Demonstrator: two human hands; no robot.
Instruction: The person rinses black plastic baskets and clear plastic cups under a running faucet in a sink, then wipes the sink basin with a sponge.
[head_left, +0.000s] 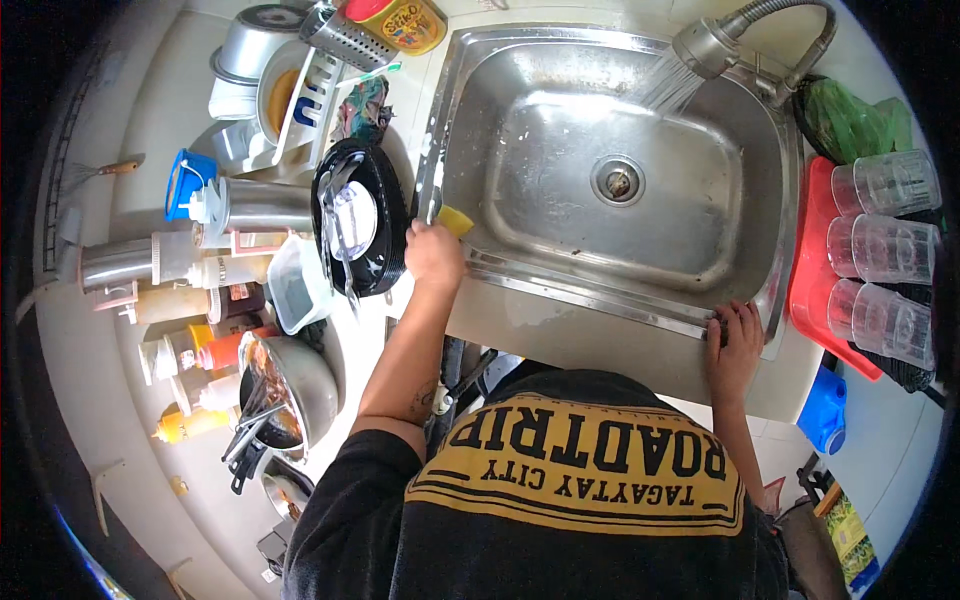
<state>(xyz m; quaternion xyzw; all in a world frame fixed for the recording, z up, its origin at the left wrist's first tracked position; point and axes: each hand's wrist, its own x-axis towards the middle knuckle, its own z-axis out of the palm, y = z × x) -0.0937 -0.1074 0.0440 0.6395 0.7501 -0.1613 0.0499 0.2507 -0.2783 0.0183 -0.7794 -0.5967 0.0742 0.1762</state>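
Note:
My left hand (435, 253) is at the left front corner of the stainless steel sink (525, 274), closed on a yellow sponge (455, 221) that sticks out on its right side. Just left of it stands a stack of black plates (386, 225) with cutlery and a small white round dish on top. My right hand (736, 337) rests on the front rim near the right corner, fingers apart; something dark shows under them, not clear what. Water sprays from the flexible faucet's head (705, 49) into the basin, which has a drain strainer (618, 181).
Clear cups (881, 244) stand on a red tray (802, 300) at right, below a green plastic bag (855, 124). On the left are a dish rack (304, 105), a clear plastic container (300, 285), several sauce bottles and a metal bowl (319, 394) with used pans and utensils.

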